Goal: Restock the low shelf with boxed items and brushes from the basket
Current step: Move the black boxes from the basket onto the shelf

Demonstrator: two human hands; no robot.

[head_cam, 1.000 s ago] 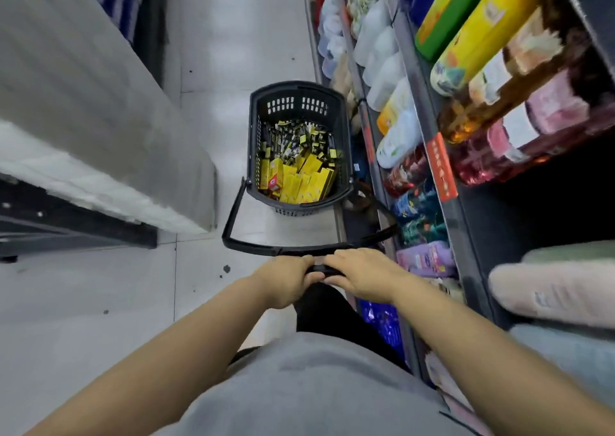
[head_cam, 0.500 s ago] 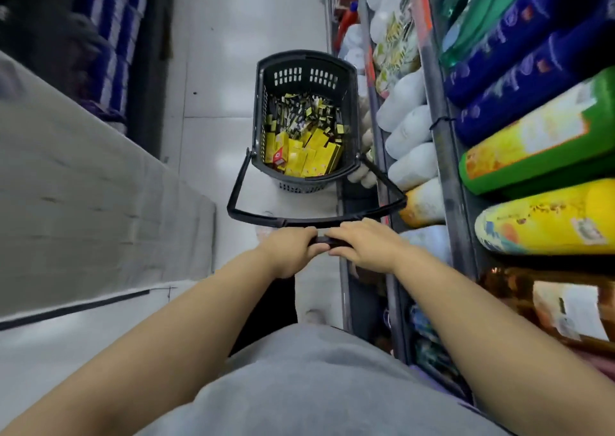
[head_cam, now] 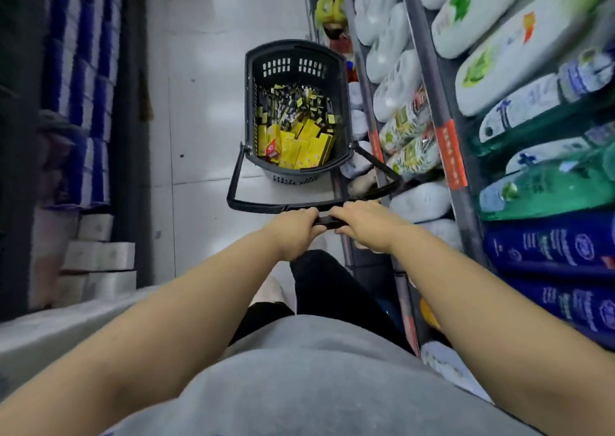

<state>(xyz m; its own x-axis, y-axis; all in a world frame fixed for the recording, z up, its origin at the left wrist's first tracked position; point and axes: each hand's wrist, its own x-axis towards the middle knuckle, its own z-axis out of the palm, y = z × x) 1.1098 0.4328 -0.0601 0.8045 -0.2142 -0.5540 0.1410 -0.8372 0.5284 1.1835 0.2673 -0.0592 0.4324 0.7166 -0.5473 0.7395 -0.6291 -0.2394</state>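
My left hand (head_cam: 293, 232): fingers curled over the middle of the basket's long black U-shaped plastic handle (head_cam: 253, 206), gripping it.
My right hand (head_cam: 362, 226): gripping the same bar, fingers wrapped round it, just beside my left hand, knuckles almost touching.
Dark grey plastic basket with slotted walls (head_cam: 294, 56): on the floor ahead of my hands, at the far end of the handle, whose two arms join its sides.
Flat yellow cardboard boxes (head_cam: 299, 149): piled in the near half of the basket, lying at different angles.
Black-and-yellow brush packs (head_cam: 293, 106): heaped in the far half of the basket, behind the boxes; too small to read.
Dark metal shelf unit with grey rails (head_cam: 429, 79): right of the basket, running along the aisle.
Low shelf (head_cam: 336, 182): its edge is just right of the basket, at floor level; its white packs are blurred.
White plastic bottles (head_cam: 389, 46): on the tiers right of the basket and above it.
Green bottle (head_cam: 539, 196) and dark blue pouches (head_cam: 549, 246): right of the basket, nearer to me.
Red price strip (head_cam: 451, 156): on a rail right of the basket.
White tiled floor (head_cam: 206, 102): under and left of the basket.
Blue-and-white stacked packs (head_cam: 80, 79): well left of the basket, across the aisle.
My grey shirt (head_cam: 316, 385): nearest me, well behind the basket, between my forearms.
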